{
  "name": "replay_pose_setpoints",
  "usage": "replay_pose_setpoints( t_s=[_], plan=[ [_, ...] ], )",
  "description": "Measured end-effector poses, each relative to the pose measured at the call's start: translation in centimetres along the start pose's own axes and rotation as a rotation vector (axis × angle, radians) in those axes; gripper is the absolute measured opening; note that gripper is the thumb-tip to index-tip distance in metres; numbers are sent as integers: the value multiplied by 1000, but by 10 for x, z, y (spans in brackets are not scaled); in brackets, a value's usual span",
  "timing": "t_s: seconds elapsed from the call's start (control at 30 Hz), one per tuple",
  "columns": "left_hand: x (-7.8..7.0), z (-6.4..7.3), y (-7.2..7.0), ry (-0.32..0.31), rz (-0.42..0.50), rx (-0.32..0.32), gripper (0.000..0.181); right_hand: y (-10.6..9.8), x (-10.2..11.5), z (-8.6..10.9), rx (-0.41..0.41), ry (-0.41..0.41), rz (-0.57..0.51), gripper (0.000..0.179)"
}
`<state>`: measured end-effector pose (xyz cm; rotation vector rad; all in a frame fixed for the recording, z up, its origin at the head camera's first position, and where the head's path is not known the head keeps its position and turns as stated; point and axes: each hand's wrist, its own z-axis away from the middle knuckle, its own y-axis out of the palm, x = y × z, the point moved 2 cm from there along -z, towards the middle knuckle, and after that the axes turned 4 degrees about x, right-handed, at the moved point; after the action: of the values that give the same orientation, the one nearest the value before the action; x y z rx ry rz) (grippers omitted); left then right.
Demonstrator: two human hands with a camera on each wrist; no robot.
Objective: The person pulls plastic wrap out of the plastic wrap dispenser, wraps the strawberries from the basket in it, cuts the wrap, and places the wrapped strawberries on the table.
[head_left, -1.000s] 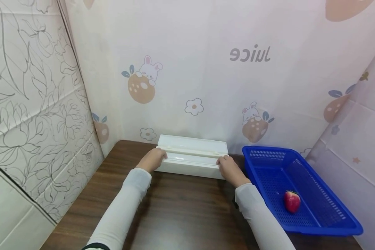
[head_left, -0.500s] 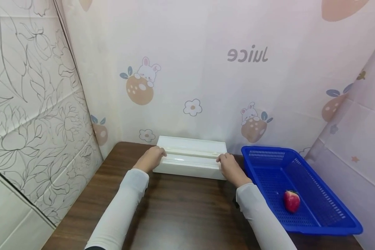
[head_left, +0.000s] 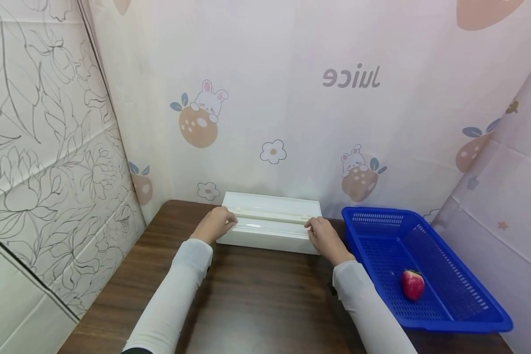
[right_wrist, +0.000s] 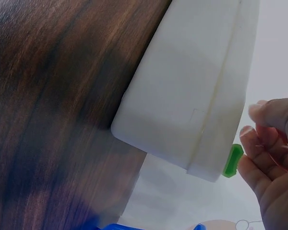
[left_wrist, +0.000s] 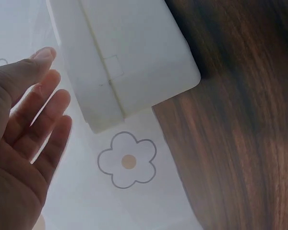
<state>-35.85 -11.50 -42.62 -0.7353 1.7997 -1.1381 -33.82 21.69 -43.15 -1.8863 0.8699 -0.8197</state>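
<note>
White box (head_left: 267, 242): lies lengthwise at the back of the brown table (head_left: 256, 295), close to the printed wall covering (head_left: 270, 98); a cream strip (head_left: 270, 216) runs along its top. Left hand (head_left: 214, 223): at the box's left end. Fingers are loosely bent and spread, the thumb apart from them, with nothing seen between; the tips are just beside the box edge, and contact cannot be confirmed. Right hand (head_left: 327, 238): at the box's right end. Fingers are likewise slack and bent, pinching nothing that can be seen. One fingertip is right by a green tab (right_wrist: 233, 160) at the box's edge; whether it touches cannot be told. Both forearms, in white sleeves (head_left: 172, 295), extend in front of the box. Blue basket (head_left: 460, 327): on the table to the right of the box, holding one red fruit (head_left: 413, 286).
</note>
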Motion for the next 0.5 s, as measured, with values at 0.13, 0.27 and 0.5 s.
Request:
replay_pose_setpoints(
  t_s=[0.13, 0.27, 0.5],
  plan=[
    [1, 3, 2, 17, 11, -55, 10, 1, -1, 2, -44, 7, 6, 9],
    [0, 5, 2, 12, 49, -103, 11, 3, -2, 3, -29, 26, -11, 5],
    [-1, 10, 2, 7, 88, -155, 12, 1, -2, 5, -62, 11, 3, 5]
  ],
)
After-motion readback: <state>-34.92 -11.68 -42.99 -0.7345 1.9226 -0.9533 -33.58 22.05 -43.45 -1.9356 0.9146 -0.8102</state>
